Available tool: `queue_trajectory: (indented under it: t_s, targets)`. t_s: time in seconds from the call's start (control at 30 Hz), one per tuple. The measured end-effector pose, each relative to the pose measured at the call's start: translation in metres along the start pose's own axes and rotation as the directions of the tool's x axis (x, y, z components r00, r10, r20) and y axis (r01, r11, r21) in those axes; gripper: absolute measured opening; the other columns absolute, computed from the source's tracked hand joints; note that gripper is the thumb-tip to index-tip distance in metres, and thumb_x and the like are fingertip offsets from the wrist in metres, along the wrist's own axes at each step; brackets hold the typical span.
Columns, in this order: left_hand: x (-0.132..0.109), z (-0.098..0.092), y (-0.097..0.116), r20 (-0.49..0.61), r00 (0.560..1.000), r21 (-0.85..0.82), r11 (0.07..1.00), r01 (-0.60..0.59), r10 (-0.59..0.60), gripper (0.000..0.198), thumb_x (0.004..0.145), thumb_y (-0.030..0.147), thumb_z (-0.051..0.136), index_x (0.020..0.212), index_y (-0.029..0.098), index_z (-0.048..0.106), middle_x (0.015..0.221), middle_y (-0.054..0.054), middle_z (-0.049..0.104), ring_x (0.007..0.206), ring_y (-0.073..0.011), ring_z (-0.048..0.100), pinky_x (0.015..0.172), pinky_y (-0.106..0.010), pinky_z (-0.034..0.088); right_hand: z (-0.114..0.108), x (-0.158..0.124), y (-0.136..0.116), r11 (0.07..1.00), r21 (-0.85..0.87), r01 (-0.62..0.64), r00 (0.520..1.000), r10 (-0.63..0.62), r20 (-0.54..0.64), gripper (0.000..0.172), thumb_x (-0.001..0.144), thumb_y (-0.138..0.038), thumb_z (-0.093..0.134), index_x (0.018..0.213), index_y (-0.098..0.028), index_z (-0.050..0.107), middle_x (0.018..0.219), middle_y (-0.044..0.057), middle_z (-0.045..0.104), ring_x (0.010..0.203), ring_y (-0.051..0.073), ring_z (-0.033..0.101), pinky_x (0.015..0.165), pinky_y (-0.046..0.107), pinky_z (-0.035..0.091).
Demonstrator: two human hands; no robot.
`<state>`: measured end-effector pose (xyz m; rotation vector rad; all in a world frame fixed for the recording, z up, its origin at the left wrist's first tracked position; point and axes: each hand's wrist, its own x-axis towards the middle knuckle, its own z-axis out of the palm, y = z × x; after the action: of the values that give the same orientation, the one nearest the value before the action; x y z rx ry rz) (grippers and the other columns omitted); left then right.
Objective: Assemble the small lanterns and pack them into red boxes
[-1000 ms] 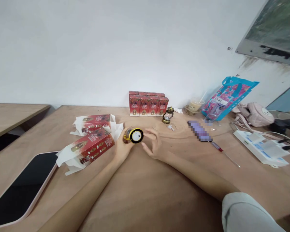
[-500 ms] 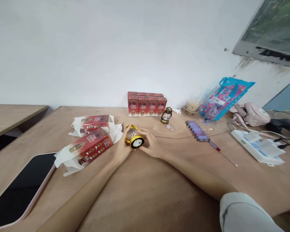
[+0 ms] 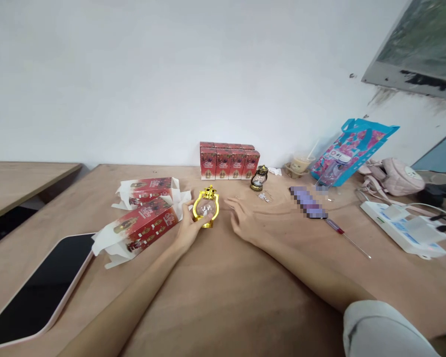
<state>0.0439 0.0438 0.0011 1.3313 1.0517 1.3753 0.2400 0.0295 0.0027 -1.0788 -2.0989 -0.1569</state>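
Note:
My left hand (image 3: 189, 229) is closed round the side and lower part of a small gold lantern (image 3: 207, 207). The lantern stands upright, with a clear globe and a crown-like top, its base partly behind my thumb. To its right, my right hand (image 3: 245, 222) is apart from it, low over the table, fingers loosely curled and thumb spread away. Near those fingertips lie tiny thin metal pieces, too small to make out. A dark bronze lantern (image 3: 259, 178) stands farther back, with small wire bits and a little packet (image 3: 263, 197) in front of it.
Several red boxes (image 3: 230, 163) stand against the wall. Two opened red boxes (image 3: 144, 223) and a phone (image 3: 40, 287) lie at left. At right are a screwdriver (image 3: 336, 227), a drink cup (image 3: 301, 163), a blue floral bag (image 3: 353, 148), a pink bag (image 3: 397, 176) and a power strip (image 3: 405, 230).
The gold lantern has turned from base-toward-me to upright. My right hand has let go of it and moved right, while my left hand keeps hold. The view has shifted slightly.

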Motion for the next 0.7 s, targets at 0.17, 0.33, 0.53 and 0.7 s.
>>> queue_trajectory:
  t_s: [0.17,0.33,0.53,0.7]
  targets:
    - [0.000,0.001,0.013,0.032,0.999,-0.083,0.997,-0.005,0.008,0.050,0.057,0.033,0.076,0.100,0.020,0.055,0.100,-0.002,0.062,0.095,-0.0208,0.059,0.078,-0.030,0.049,-0.007,-0.008,0.032,0.907,-0.418,-0.040,0.986,0.105,0.132,0.030,0.085,-0.019,0.051,0.112,-0.010,0.060,0.109,0.017,0.065,0.106,0.028,0.053,0.088,0.042,0.046]
    - [0.000,0.003,0.018,-0.038,0.993,-0.199,0.975,0.098,-0.108,0.067,0.053,0.035,0.077,0.114,0.023,0.051,0.110,-0.004,0.056,0.091,-0.0219,0.059,0.063,-0.030,0.054,-0.006,-0.001,0.043,0.863,-0.502,0.067,0.969,0.063,0.237,0.022,0.091,-0.019,0.046,0.085,-0.013,0.067,0.091,0.014,0.068,0.091,0.024,0.056,0.081,0.038,0.042]
    - [0.009,-0.004,0.013,-0.177,0.976,-0.242,0.967,0.084,-0.129,0.048,0.050,0.041,0.079,0.082,0.017,0.052,0.085,0.001,0.053,0.076,-0.0140,0.055,0.065,-0.029,0.054,-0.005,0.005,0.045,0.823,-0.524,0.220,0.949,-0.056,0.311,0.023,0.092,-0.013,0.043,0.086,-0.008,0.065,0.084,0.015,0.066,0.084,0.024,0.057,0.072,0.035,0.039]
    - [0.010,-0.010,0.019,-0.155,0.981,-0.247,0.966,0.076,-0.117,0.045,0.052,0.044,0.078,0.079,0.018,0.053,0.081,0.002,0.053,0.073,-0.0125,0.055,0.063,-0.027,0.052,-0.006,0.003,0.042,0.805,-0.471,0.359,0.909,-0.187,0.373,0.020,0.092,-0.013,0.046,0.084,-0.013,0.064,0.085,0.009,0.066,0.083,0.020,0.058,0.072,0.032,0.038]
